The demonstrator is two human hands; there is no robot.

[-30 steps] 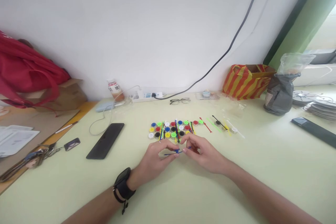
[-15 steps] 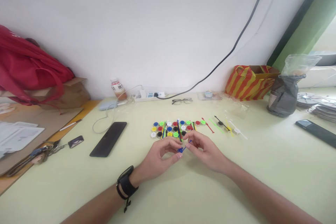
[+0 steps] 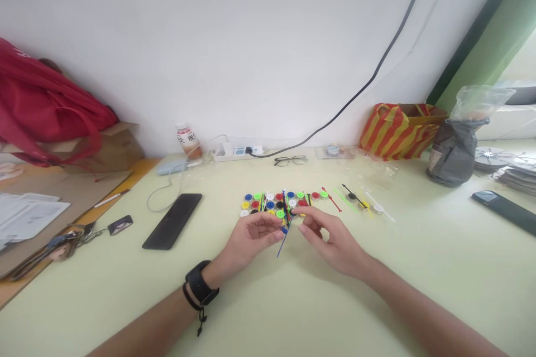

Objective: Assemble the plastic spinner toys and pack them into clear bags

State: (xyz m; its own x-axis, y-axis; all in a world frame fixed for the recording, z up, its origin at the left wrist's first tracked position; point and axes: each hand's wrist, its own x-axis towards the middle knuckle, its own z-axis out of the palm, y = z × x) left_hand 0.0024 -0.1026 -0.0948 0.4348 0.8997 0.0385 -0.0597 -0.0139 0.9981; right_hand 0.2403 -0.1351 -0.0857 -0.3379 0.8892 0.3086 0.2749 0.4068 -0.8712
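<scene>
My left hand pinches a blue arrow-shaped spinner by its round middle, between thumb and fingertips; its thin shaft slants down toward me. Just right of it, my right hand has thumb and forefinger apart, with nothing visible between them. Beyond both hands lie rows of small round discs in several colours, each on a clear base. Thin arrows lie among them, and my fingers hide part of the front row. Farther right are a red arrow, a black arrow and a white arrow.
A black phone and keys lie left. Along the wall are a bottle, a power strip, glasses and a striped bag. A grey bag and another phone are on the right.
My right hand has let go of the blue spinner and its fingers have parted. The spinner's shaft has swung round and now points down toward me, in my left hand.
</scene>
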